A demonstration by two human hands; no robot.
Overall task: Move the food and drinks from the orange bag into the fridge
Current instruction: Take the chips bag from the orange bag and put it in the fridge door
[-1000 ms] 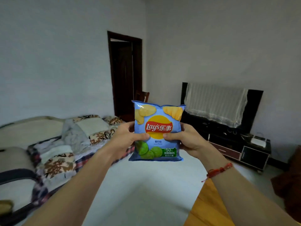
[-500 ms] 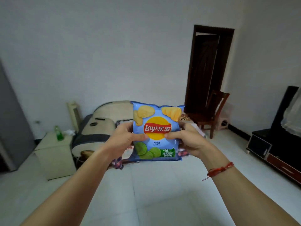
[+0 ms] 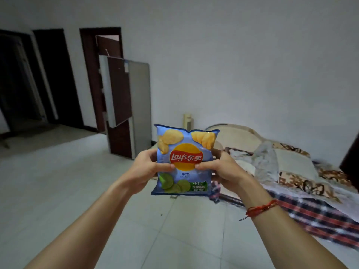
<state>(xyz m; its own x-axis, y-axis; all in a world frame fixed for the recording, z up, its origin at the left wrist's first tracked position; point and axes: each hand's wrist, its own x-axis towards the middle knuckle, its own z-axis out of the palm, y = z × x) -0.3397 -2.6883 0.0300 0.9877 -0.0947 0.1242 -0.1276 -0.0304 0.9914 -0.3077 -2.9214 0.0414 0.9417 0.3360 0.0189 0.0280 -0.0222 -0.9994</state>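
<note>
chip bag [image 3: 184,162] reading "Lay's 乐事", "-50%" near bottom corner

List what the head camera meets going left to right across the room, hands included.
Dark doorways → fridge with its upper door ajar → left hand → chip bag → right hand → red wrist string → sofa with patterned blankets.

White walls [image 3: 233,55], pale tiled floor [image 3: 68,191], dim even light. To my left, two dark doorways [image 3: 56,78], the nearer with its door [image 3: 106,43] ajar. To my right, a cream sofa [image 3: 239,134] against the wall, draped in patterned blankets [image 3: 303,183] and a plaid cloth [image 3: 320,214].
</note>
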